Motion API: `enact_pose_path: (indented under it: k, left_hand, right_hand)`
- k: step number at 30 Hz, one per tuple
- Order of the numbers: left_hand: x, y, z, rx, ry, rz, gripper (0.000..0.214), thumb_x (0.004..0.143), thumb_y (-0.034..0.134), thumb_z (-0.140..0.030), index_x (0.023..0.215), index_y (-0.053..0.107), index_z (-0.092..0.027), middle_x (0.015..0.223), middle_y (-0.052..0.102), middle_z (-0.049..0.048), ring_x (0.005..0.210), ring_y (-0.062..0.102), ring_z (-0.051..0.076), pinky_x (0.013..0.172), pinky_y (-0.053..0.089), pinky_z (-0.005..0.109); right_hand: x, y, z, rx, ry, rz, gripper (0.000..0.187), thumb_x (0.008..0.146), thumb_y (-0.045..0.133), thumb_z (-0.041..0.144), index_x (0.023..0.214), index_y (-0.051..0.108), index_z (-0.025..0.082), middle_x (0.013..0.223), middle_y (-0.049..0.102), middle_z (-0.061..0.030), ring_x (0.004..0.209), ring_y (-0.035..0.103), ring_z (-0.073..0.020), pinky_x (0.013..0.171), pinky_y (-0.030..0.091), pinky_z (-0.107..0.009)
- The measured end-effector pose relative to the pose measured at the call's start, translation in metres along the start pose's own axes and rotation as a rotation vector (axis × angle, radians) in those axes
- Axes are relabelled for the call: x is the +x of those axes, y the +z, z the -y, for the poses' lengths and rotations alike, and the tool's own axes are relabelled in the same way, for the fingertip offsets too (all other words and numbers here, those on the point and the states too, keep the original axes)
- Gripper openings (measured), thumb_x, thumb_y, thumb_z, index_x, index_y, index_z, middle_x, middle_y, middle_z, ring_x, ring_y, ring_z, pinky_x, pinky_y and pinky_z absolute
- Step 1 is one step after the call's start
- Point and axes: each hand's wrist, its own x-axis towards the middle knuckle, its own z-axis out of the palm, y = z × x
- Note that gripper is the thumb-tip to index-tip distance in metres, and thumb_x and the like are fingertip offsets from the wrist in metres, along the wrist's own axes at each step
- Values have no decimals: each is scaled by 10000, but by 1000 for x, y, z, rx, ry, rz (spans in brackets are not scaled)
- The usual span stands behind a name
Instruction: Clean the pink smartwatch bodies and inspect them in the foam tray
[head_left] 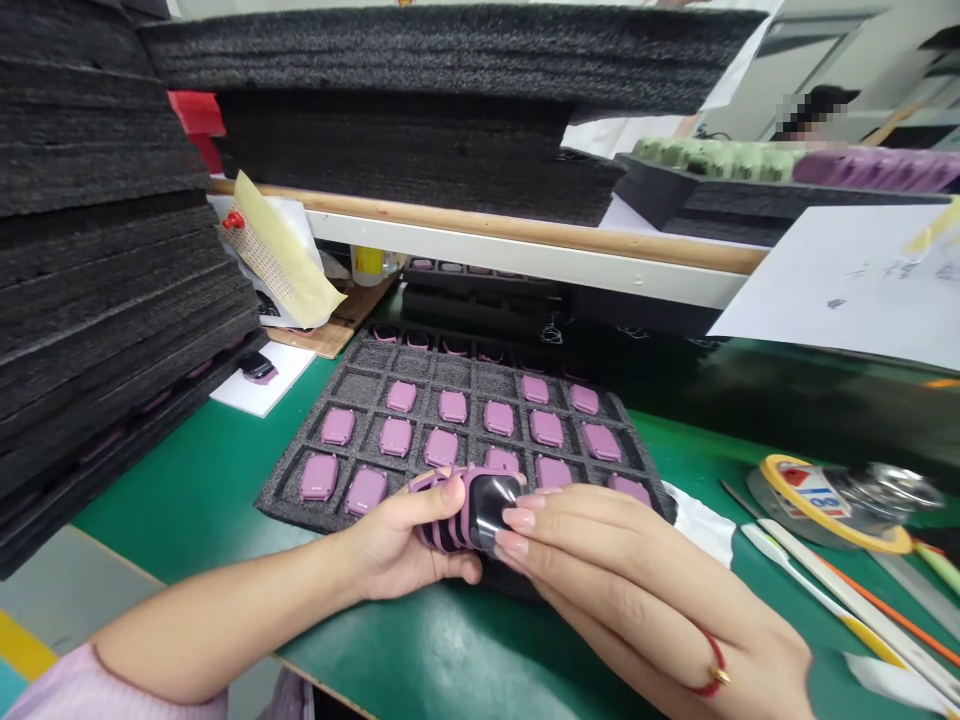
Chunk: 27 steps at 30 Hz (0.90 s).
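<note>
My left hand is closed around a small stack of purple watch-like cases, held on edge just above the green bench. The front case shows a glossy dark screen. My right hand presses its fingertips against that front case from the right. Just behind both hands lies a black foam tray whose square pockets hold several purple cases face down; a few pockets at its far left are bare.
Tall stacks of black foam sheets rise at the left and on the shelf above. Tape rolls, thin sticks and tweezers lie at the right. A white paper sheet hangs off the shelf edge. Another person's head shows far right.
</note>
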Motion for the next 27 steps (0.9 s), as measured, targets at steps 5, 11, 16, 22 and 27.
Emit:
enact_pose_path:
  k: [5,11,16,22,27]
  left_hand:
    - [0,-1,1,-40,29,-102,440,647,928,-388,957,778,-113,797,760,57,680,722,132,541,552,154]
    - [-1,5,-3,-71,46,-317,252,851,773,-267,1045,767,-107,1017,783,136,770,759,177,479,514,141]
    - [1,11,-6,-16,52,-435,185,912,684,-200,1022,760,-72,950,777,145,748,754,182,461,510,154]
    - [3,4,-2,-18,28,-323,242,839,782,-249,1039,769,-113,977,783,129,779,755,180,488,510,144]
    - [1,-1,-1,51,-10,-71,395,763,851,-361,1072,764,-132,1028,775,146,864,752,205,523,487,146]
  right_hand:
    - [10,14,-15,90,117,-214,269,775,822,140,1019,790,247,977,786,-47,888,696,-196,830,580,-337]
    - [21,8,-36,928,802,-462,384,795,772,520,653,598,209,538,402,68,490,356,-84,475,376,-227]
    - [26,0,-44,999,838,-493,425,726,801,532,676,519,217,555,306,90,512,258,-84,472,332,-221]
    - [22,3,-37,1058,829,-433,407,765,794,494,652,534,202,557,345,81,510,285,-76,481,356,-217]
    - [15,3,-30,951,787,-426,234,837,784,403,780,676,203,600,497,61,539,449,-69,537,435,-194]
